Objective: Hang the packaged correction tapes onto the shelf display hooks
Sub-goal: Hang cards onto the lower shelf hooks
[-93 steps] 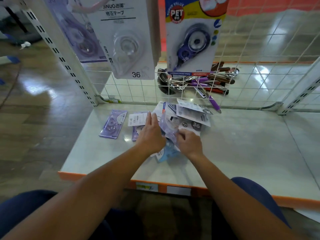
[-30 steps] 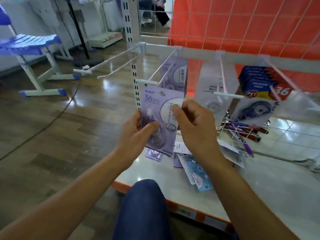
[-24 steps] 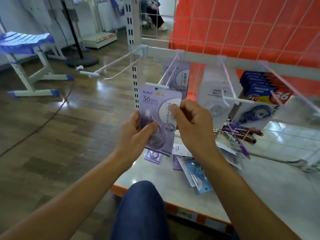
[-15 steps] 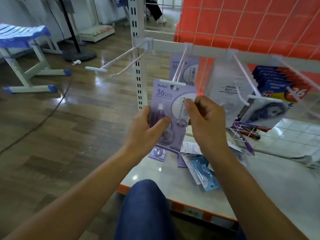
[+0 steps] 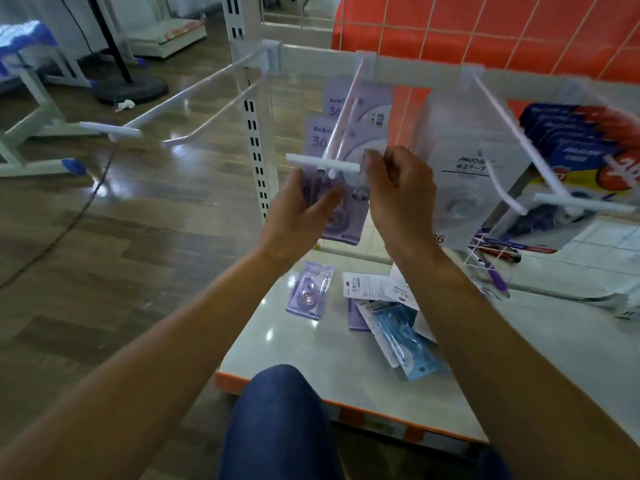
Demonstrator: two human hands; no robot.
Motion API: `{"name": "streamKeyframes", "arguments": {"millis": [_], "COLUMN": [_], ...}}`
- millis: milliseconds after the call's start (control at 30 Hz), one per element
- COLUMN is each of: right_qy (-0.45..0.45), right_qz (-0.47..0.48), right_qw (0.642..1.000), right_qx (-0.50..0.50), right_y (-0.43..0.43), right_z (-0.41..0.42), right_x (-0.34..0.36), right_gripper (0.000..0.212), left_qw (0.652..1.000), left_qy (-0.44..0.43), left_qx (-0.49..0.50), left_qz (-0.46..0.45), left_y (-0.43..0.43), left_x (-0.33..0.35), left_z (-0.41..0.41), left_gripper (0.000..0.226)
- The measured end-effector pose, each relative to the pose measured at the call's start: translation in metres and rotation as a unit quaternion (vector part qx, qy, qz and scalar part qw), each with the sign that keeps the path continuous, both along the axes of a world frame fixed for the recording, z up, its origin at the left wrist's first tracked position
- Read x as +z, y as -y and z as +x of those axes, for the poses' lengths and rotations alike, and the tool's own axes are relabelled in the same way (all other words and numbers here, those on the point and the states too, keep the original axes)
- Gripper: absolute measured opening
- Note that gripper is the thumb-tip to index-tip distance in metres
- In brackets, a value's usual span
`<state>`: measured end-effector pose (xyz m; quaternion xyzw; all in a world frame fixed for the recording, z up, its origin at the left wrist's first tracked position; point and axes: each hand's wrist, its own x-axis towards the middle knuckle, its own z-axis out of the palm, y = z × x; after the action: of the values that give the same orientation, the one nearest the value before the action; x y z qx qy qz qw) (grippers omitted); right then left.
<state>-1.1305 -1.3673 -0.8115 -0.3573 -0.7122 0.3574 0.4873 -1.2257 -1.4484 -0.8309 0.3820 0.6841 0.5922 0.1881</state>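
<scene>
Currently left hand [image 5: 294, 209] and right hand [image 5: 398, 188] both pinch purple pack [image 5: 346, 223] threaded on hook [image 5: 322, 162].

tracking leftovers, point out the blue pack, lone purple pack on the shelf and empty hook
blue pack [image 5: 403, 336], head view, blister
lone purple pack [image 5: 309, 291], head view, blister
empty hook [image 5: 187, 93], head view, upper wire

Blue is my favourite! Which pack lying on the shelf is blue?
The blue pack, lying nearest the front edge of the shelf. Beside it lie a purple pack and a white pack.
</scene>
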Motion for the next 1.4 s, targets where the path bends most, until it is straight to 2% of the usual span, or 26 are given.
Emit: {"name": "streamKeyframes", "arguments": {"millis": [100,233,333,367,400,467,533,600,667,733,800,900,967,1033,1100,1200,1233,1300,1400], "right_qy": [0.016,0.032,0.028,0.024,0.021,0.039,0.078,0.140,0.229,0.324,0.395,0.433,0.433,0.422,0.394,0.349,0.339,0.319,0.276], "right_qz": [0.014,0.006,0.018,0.014,0.006,-0.012,-0.037,-0.070,-0.117,-0.155,-0.176,-0.220,-0.251,-0.265,-0.276,-0.303,-0.314,-0.338,-0.399], "right_qw": [0.999,0.998,0.996,0.997,0.997,0.997,0.995,0.987,0.966,0.930,0.894,0.860,0.850,0.851,0.864,0.880,0.881,0.883,0.873], "right_qx": [-0.035,-0.062,-0.078,-0.079,-0.077,-0.064,-0.046,-0.021,0.024,0.071,0.115,0.155,0.164,0.163,0.148,0.108,0.096,0.069,0.035], "right_y": [-0.024,-0.044,-0.044,-0.042,-0.040,-0.034,-0.030,-0.025,-0.021,-0.016,-0.011,-0.002,0.000,0.001,0.002,0.003,0.004,0.006,0.011], "right_z": [-0.018,-0.036,-0.041,-0.040,-0.039,-0.034,-0.027,-0.017,-0.007,0.001,0.007,0.018,0.026,0.032,0.035,0.036,0.036,0.033,0.032], "right_x": [0.001,0.002,-0.008,-0.015,-0.027,-0.058,-0.098,-0.139,-0.175,-0.207,-0.232,-0.257,-0.268,-0.277,-0.282,-0.286,-0.286,-0.289,-0.290], "right_gripper": [0.025,0.013,0.027,0.029,0.029,0.027,0.023,0.020,0.025,0.034,0.040,0.046,0.047,0.045,0.039,0.026,0.025,0.026,0.027], "left_qw": [1.000,0.996,0.991,0.986,0.982,0.982,0.981,0.970,0.944,0.899,0.856,0.788,0.757,0.756,0.763,0.811,0.832,0.863,0.873], "left_qy": [-0.021,-0.071,-0.131,-0.160,-0.181,-0.173,-0.138,-0.148,-0.174,-0.217,-0.261,-0.280,-0.280,-0.313,-0.369,-0.381,-0.349,-0.226,-0.061], "left_qx": [-0.013,-0.019,0.008,0.026,0.042,0.058,0.069,0.061,0.005,-0.054,-0.100,-0.173,-0.181,-0.161,-0.144,-0.102,-0.069,0.004,0.032], "left_qz": [-0.018,-0.047,-0.031,-0.026,-0.027,-0.055,-0.119,-0.183,-0.281,-0.378,-0.434,-0.520,-0.562,-0.552,-0.511,-0.433,-0.426,-0.452,-0.483], "left_y": [-0.028,-0.057,-0.063,-0.064,-0.066,-0.067,-0.064,-0.060,-0.055,-0.049,-0.044,-0.035,-0.027,-0.019,-0.013,-0.012,-0.012,-0.011,-0.008], "left_x": [0.002,0.001,-0.003,-0.009,-0.019,-0.049,-0.089,-0.134,-0.173,-0.206,-0.233,-0.265,-0.282,-0.284,-0.279,-0.275,-0.275,-0.279,-0.282], "left_z": [-0.012,-0.026,-0.026,-0.026,-0.027,-0.032,-0.034,-0.038,-0.036,-0.029,-0.020,-0.009,0.001,0.017,0.033,0.048,0.049,0.047,0.047], "left_gripper": [0.012,0.014,0.006,0.011,0.025,0.051,0.063,0.068,0.064,0.057,0.054,0.075,0.083,0.076,0.057,0.037,0.037,0.045,0.053]}}
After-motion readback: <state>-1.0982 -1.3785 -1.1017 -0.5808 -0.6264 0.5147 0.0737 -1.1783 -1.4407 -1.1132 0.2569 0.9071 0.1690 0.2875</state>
